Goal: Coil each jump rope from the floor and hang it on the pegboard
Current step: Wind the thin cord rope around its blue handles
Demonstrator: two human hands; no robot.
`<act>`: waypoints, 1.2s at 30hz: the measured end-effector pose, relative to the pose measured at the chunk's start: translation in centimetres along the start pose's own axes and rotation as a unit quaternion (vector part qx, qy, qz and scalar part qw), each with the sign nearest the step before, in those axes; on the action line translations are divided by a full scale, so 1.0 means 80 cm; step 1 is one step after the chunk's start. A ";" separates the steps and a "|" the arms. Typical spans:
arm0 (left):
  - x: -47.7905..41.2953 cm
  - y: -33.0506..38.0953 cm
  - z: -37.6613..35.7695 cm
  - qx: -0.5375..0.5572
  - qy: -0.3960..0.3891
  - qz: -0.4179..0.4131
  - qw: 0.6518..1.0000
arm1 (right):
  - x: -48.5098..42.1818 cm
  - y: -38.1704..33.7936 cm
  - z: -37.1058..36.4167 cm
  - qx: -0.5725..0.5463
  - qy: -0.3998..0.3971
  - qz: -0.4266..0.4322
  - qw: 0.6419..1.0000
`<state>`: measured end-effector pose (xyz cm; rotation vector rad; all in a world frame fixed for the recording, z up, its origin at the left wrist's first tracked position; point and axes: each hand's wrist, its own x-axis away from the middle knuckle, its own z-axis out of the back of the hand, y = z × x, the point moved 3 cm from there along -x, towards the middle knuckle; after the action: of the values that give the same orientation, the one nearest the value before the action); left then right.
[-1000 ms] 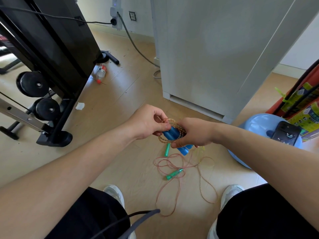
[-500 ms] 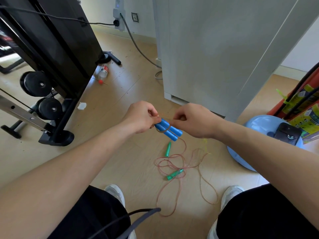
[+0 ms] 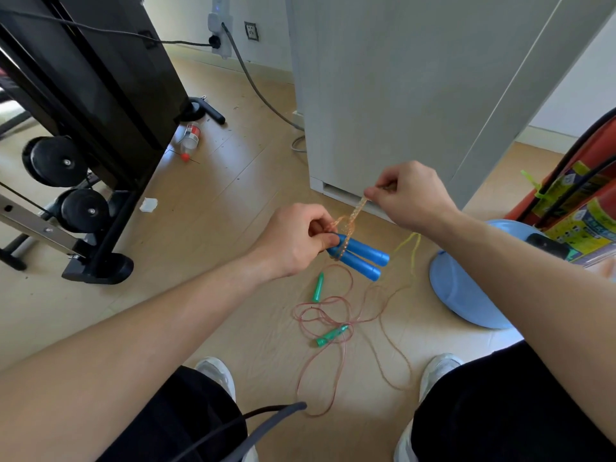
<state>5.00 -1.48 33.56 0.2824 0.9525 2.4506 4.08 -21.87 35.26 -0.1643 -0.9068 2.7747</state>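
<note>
Light wood-look floor [image 3: 213,228], scattered debris at far left-centre. Far left: black exercise machine [image 3: 100,78] with two black wheels, its foot on the floor. Small bottle [image 3: 190,138] lying just beside the machine's base, scrap of white paper [image 3: 148,205] nearer. Grey cable [image 3: 256,91] runs from the wall socket along the floor to the white cabinet [image 3: 383,78], which fills the far centre.

Left hand [image 3: 296,238] closed around the rope ends of the two blue handles [image 3: 361,260], held side by side above the floor. Right hand [image 3: 410,195] pinching the bunched orange rope [image 3: 353,216] and holding it taut up-right from the handles.

On the floor between the two shoes: second jump rope [image 3: 330,315], pink cord in loose loops, both green handles [image 3: 318,288] lying apart. Yellow cord [image 3: 411,245] near the right forearm.

Right: blue round object [image 3: 460,295] on the floor, red cylinder [image 3: 583,181] leaning beyond it. Open floor is mostly the left-centre strip; right side is crowded.
</note>
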 end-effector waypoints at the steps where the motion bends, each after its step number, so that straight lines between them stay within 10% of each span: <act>1: -0.001 -0.005 -0.001 -0.007 0.001 0.011 1.000 | 0.001 -0.004 -0.002 -0.004 0.001 0.004 1.000; 11: -0.015 -0.067 0.010 0.006 0.030 0.158 0.987 | 0.070 -0.091 -0.027 -0.033 -0.144 0.165 0.975; 24: 0.020 0.008 -0.012 0.004 -0.023 -0.016 1.000 | 0.005 -0.005 0.010 -0.057 0.058 -0.007 0.997; 36: 0.017 -0.040 0.005 0.127 -0.036 0.157 0.979 | 0.013 0.001 -0.021 -0.053 -0.275 -0.024 0.960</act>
<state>5.17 1.45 31.68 0.6485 1.2741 2.5724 3.36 -20.73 33.78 0.6351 -1.1558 2.7645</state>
